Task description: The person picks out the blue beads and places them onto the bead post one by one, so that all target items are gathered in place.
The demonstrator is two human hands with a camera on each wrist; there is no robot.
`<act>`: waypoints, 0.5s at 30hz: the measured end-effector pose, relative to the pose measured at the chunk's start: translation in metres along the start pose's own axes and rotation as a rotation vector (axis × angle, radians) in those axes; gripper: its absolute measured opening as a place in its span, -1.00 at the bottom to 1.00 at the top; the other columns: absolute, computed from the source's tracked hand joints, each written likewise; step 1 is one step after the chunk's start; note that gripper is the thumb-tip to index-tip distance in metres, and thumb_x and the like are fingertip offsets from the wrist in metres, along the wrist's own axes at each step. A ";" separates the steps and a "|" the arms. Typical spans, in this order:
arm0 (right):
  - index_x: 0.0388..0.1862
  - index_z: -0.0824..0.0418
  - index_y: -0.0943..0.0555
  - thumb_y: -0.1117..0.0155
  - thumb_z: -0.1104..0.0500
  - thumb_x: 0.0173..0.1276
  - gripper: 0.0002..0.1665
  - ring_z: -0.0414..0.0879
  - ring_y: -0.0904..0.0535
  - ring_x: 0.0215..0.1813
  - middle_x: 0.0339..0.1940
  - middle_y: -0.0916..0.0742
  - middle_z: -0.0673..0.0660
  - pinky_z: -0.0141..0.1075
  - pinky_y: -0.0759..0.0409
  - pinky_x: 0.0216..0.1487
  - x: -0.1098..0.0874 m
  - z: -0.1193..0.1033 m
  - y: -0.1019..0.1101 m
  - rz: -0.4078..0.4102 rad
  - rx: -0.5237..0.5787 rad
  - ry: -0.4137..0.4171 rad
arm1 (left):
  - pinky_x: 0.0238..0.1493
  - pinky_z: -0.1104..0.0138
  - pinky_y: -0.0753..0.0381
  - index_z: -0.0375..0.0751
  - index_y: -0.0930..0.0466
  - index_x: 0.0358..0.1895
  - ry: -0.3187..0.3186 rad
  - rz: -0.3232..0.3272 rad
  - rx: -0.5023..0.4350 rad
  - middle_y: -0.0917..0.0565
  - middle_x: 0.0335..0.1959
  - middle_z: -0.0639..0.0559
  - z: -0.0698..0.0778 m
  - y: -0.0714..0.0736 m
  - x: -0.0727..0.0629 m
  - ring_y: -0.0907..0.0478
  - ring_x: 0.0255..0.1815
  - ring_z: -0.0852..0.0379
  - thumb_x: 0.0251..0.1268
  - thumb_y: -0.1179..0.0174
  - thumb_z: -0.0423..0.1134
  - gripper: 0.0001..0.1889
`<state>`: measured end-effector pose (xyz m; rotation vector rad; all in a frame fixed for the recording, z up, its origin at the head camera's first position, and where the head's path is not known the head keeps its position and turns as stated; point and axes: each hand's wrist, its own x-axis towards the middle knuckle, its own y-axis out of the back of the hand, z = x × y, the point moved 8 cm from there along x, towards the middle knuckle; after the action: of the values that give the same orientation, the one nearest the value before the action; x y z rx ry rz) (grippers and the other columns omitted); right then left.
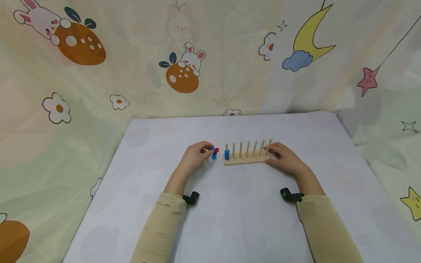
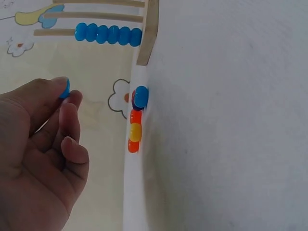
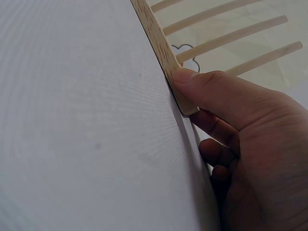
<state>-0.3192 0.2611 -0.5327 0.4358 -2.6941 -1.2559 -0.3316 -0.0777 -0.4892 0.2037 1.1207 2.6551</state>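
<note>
Between thumb and forefinger my left hand (image 1: 194,156) pinches a small blue bead (image 2: 65,89), lifted clear of the table. A wooden peg board (image 1: 245,161) with a row of several upright pegs stands to its right. Stacked blue beads (image 1: 227,155) fill the lower part of the leftmost peg; the other pegs are bare. My right hand (image 1: 286,159) grips the board's right end, its thumb (image 3: 185,77) against the near edge of the base. Loose beads lie on the table just left of the board, among them a blue one (image 2: 141,96) and a yellow one (image 2: 135,132).
A pale cloth covers the table (image 1: 236,212), whose back edge meets a printed curtain (image 1: 227,54) with cartoon rabbits and flowers. Small black cameras sit on the left wrist (image 1: 191,198) and the right wrist (image 1: 291,195).
</note>
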 end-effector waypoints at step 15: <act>0.28 -0.02 -0.52 -0.41 -0.10 0.28 -0.39 0.03 -0.43 0.22 0.24 -0.54 0.08 0.09 -0.37 0.28 0.000 0.000 0.000 -0.009 0.007 -0.006 | -0.26 0.28 -0.58 0.14 -0.64 0.08 -0.065 0.014 -0.142 -0.70 -0.13 0.21 0.032 0.006 0.003 -0.59 -0.23 0.18 0.37 -0.23 0.04 -0.72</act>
<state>-0.3189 0.2609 -0.5327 0.4466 -2.7051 -1.2525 -0.3279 -0.0591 -0.4623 0.2689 0.9097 2.7060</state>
